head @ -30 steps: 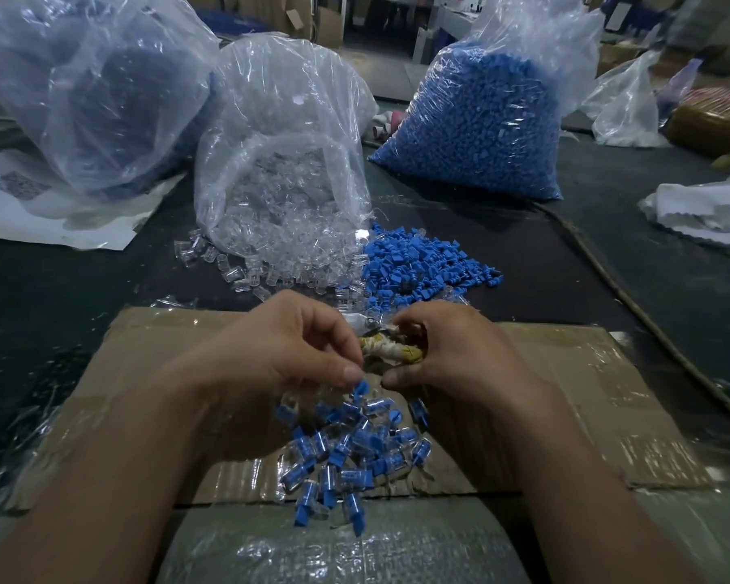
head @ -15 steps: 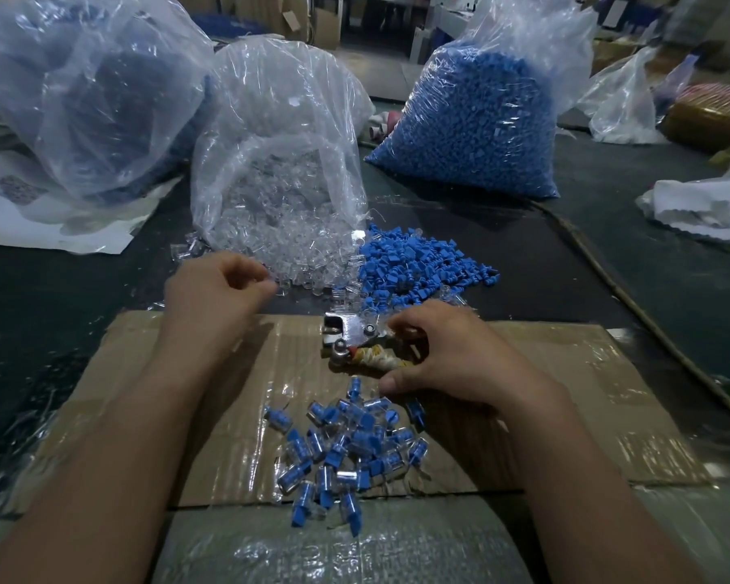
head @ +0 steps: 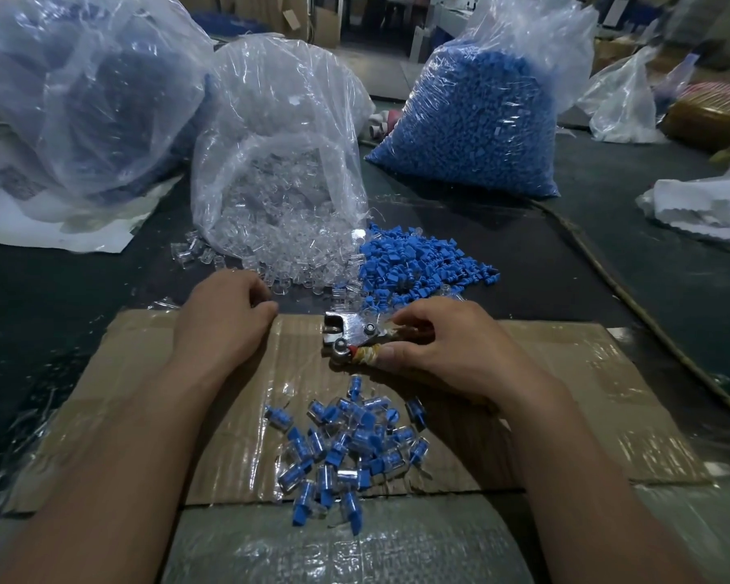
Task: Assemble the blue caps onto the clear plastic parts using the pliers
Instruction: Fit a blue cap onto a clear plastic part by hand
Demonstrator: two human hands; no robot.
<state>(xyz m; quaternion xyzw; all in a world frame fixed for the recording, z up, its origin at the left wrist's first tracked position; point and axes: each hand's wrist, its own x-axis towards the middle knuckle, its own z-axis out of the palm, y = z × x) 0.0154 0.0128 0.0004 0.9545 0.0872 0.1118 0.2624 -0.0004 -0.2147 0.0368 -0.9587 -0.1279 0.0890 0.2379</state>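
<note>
the right hand (head: pixel 447 351) has its grip closed round the wrapped handles of the pliers (head: pixel 350 335), held low over the cardboard (head: pixel 607 394) with the metal head pointing left and nothing between the jaws that i can see. the left hand (head: pixel 224 318) is out at the far edge of the cardboard, fingers curled in, right at the spill of clear plastic parts (head: pixel 300 263) from the mouth of the bag (head: pixel 270 120). whether that grip has a piece in it i cannot tell, as the hand hides its own fingertips. the loose blue caps (head: pixel 422 263) sit in a heap just right of the clear ones, on the dark table (head: pixel 60 314). nearer the person lies a pile of finished pieces (head: pixel 346 448), blue inside clear. to my eye this is the fetching step for a new piece: picking a clear part. next it wants a blue cap seated on it, then both brought square into the jaws, so the squeeze drives the cap home and not askew.
</note>
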